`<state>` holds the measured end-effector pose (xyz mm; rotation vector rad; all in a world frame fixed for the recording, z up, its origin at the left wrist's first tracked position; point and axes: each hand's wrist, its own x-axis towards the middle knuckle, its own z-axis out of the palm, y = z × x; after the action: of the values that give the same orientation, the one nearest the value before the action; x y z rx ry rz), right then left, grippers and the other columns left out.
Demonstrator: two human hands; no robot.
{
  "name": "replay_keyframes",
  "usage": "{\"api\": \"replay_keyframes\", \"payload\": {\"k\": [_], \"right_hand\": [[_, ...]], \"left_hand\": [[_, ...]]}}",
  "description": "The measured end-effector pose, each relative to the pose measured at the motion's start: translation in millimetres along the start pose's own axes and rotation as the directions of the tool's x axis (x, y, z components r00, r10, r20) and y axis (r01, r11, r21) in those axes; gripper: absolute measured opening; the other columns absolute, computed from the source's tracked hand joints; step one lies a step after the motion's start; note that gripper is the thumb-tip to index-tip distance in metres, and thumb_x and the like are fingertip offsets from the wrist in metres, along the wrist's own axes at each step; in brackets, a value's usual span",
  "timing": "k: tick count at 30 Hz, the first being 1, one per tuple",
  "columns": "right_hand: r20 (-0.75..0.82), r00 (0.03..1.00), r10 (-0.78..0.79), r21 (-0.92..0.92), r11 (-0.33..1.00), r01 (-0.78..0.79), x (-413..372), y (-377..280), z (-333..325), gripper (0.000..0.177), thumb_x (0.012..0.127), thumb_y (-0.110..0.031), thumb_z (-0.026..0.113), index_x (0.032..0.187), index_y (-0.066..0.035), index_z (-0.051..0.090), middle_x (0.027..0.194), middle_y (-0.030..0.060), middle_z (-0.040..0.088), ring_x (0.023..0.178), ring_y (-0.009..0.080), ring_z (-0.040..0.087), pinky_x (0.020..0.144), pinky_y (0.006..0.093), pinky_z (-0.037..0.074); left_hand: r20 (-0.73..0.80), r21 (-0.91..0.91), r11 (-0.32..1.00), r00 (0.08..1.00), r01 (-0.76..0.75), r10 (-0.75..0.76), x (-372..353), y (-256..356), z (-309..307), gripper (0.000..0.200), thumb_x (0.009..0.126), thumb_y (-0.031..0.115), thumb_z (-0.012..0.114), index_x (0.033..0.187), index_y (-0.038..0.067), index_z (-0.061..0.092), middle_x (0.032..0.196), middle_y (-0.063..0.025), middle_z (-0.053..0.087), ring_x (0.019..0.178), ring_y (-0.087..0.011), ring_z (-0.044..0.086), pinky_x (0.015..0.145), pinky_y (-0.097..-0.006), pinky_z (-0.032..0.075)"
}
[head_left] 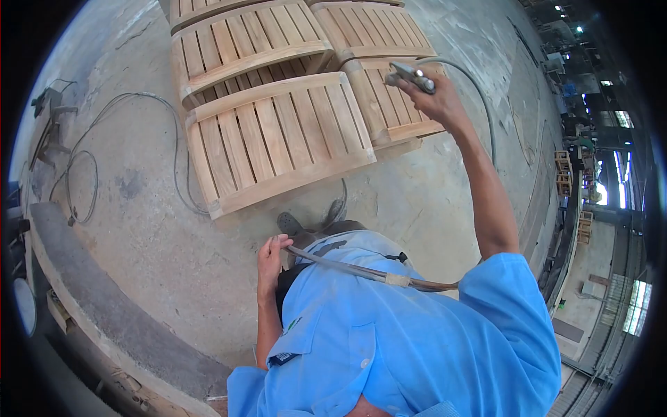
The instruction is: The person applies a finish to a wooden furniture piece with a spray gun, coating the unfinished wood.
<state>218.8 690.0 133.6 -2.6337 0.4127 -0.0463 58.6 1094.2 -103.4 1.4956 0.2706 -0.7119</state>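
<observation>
Two hands share one hose (347, 267): the right hand (439, 103), up high, wraps its fingers tight round a small metal tool (411, 75) over the wooden panels (278, 139), and the left hand (271, 256) curls its fingers on the hose by the waist, likely to stop it dragging. Panels lie edge to edge; bare floor (139, 243) is open beside them, near loose cables (177, 167).

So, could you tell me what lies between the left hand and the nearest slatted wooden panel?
In the head view, a dark shoe and a strip of bare concrete floor lie between the left hand and the nearest slatted panel.
</observation>
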Motion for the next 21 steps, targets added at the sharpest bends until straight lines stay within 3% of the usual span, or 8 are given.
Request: {"api": "replay_keyframes", "payload": {"k": [2, 5, 8, 12, 15, 18, 21], "right_hand": [[0.053, 0.998, 0.031, -0.027, 0.999, -0.030, 9, -12, 5, 0.038, 0.087, -0.046, 0.070, 0.106, -0.013, 0.074, 0.069, 0.0061, 0.064, 0.065, 0.0171, 0.058, 0.064, 0.0330, 0.047], [0.125, 0.992, -0.018, 0.137, 0.991, 0.000, 12, -48, 19, 0.040, 0.086, -0.047, 0.071, 0.104, -0.012, 0.074, 0.066, 0.0048, 0.061, 0.064, 0.0163, 0.057, 0.063, 0.0336, 0.046], [-0.016, 0.943, -0.334, 0.286, 0.902, 0.324, 13, -68, 31, 0.044, 0.085, -0.050, 0.071, 0.102, -0.010, 0.074, 0.063, 0.0027, 0.057, 0.062, 0.0150, 0.055, 0.061, 0.0326, 0.046], [0.013, 0.946, -0.324, 0.180, 0.931, 0.317, 13, -50, 17, 0.041, 0.087, -0.048, 0.071, 0.101, -0.009, 0.074, 0.062, 0.0004, 0.055, 0.062, 0.0128, 0.055, 0.060, 0.0309, 0.046], [0.103, 0.983, -0.152, 0.176, 0.976, 0.132, -3, -25, -6, 0.036, 0.089, -0.044, 0.069, 0.097, -0.009, 0.069, 0.065, -0.0025, 0.056, 0.061, 0.0074, 0.056, 0.052, 0.0248, 0.043], [0.096, 0.990, -0.104, 0.303, 0.950, 0.071, -10, 13, -17, 0.035, 0.090, -0.045, 0.067, 0.088, -0.010, 0.067, 0.063, -0.0032, 0.056, 0.060, 0.0060, 0.056, 0.048, 0.0232, 0.040], [0.073, 0.997, -0.037, 0.254, 0.967, 0.018, -6, 39, -28, 0.036, 0.091, -0.045, 0.066, 0.089, -0.009, 0.067, 0.063, -0.0027, 0.057, 0.061, 0.0059, 0.058, 0.046, 0.0225, 0.040]], "left_hand": [[-0.014, 0.009, 1.000, 1.000, 0.022, -0.022, -3, -11, -2, 0.043, 0.104, 0.030, 0.043, 0.114, -0.006, 0.063, 0.101, -0.0158, 0.071, 0.100, -0.0190, 0.063, 0.096, -0.0328, 0.043], [-0.025, 0.029, 0.999, 0.999, 0.035, -0.035, -9, -13, -3, 0.042, 0.104, 0.029, 0.042, 0.115, -0.006, 0.063, 0.101, -0.0154, 0.072, 0.099, -0.0189, 0.063, 0.096, -0.0332, 0.043], [-0.037, 0.058, 0.998, 0.999, 0.029, -0.027, -15, -6, -3, 0.041, 0.104, 0.028, 0.043, 0.114, -0.005, 0.063, 0.100, -0.0148, 0.072, 0.099, -0.0185, 0.062, 0.095, -0.0330, 0.043], [-0.035, 0.073, 0.997, 0.999, 0.036, -0.034, -16, -12, -3, 0.039, 0.104, 0.027, 0.043, 0.113, -0.005, 0.064, 0.099, -0.0134, 0.072, 0.097, -0.0173, 0.062, 0.093, -0.0320, 0.043], [0.020, 0.051, 0.999, 1.000, -0.009, 0.008, -17, -16, 3, 0.038, 0.104, 0.027, 0.044, 0.112, -0.005, 0.064, 0.093, -0.0103, 0.070, 0.092, -0.0156, 0.060, 0.090, -0.0310, 0.044], [0.046, 0.086, 0.996, 0.999, -0.016, 0.012, -17, -11, 15, 0.039, 0.104, 0.029, 0.045, 0.111, -0.005, 0.063, 0.086, -0.0073, 0.067, 0.087, -0.0142, 0.059, 0.086, -0.0302, 0.045], [0.109, 0.129, 0.988, 0.991, -0.085, 0.071, -15, -2, 33, 0.040, 0.104, 0.030, 0.046, 0.108, -0.005, 0.064, 0.084, -0.0064, 0.065, 0.085, -0.0138, 0.058, 0.084, -0.0300, 0.045]]}}
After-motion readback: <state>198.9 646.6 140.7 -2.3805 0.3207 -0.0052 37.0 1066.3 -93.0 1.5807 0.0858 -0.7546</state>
